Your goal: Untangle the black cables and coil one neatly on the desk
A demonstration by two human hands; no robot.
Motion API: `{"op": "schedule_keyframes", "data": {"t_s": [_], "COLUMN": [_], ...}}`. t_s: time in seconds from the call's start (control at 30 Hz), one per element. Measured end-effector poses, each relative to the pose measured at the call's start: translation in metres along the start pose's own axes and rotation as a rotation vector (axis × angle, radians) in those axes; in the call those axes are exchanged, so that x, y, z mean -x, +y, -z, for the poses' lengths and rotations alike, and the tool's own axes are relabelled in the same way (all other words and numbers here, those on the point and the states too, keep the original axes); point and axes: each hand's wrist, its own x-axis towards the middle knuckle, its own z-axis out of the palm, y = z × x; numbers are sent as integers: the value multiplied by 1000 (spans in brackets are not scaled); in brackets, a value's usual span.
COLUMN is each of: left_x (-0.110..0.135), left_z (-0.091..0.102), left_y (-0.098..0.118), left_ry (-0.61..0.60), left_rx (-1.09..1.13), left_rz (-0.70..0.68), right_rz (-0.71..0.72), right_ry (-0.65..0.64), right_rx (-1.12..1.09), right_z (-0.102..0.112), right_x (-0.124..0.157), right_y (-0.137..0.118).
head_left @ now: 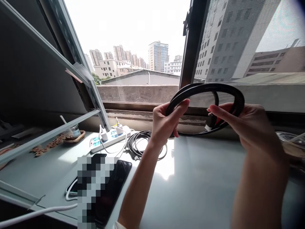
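A thick black cable (205, 89) is looped into a coil and held up between both hands, above the table in front of the window. My left hand (170, 116) is closed around the coil's left side, thumb on top. On the right side, my right hand (238, 117) grips the loops. A black plug end (211, 121) with a pale tip hangs by its fingertips. Behind my left forearm, a second coil of thinner black cable (140, 141) lies on the table.
A white power strip (111, 138) with plugs and white cords sits near the sill. Two dark phones lie at the left, one phone (116, 181) partly pixelated. A metal frame (92, 92) rises on the left. A clear round container (289, 136) stands at the right edge.
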Motion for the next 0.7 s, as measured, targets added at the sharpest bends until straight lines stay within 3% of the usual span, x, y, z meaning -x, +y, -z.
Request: {"op": "schedule_keyframes", "data": {"t_s": [0.2, 0.27, 0.37, 0.57, 0.63, 0.7], "left_x": [-9, -14, -19, -12, -11, -12], "left_z": [9, 13, 16, -3, -9, -8], "left_y": [-4, -10, -15, -21, -24, -25], "left_ry": [30, 44, 74, 227, 250, 170], "left_rx": [-97, -119, -123, -18, 42, 54], "left_rz": [-35, -21, 32, 133, 165, 187], "right_rz": [-45, -40, -15, 240, 329, 426], "right_ry": [-410, -454, -308, 130, 201, 178], "right_rx": [-354, -326, -119, 454, 548, 519], "right_z": [5, 5, -1, -36, -43, -44], "right_x": [0, 4, 10, 9, 4, -4], "right_y": [-10, -14, -18, -7, 1, 12]}}
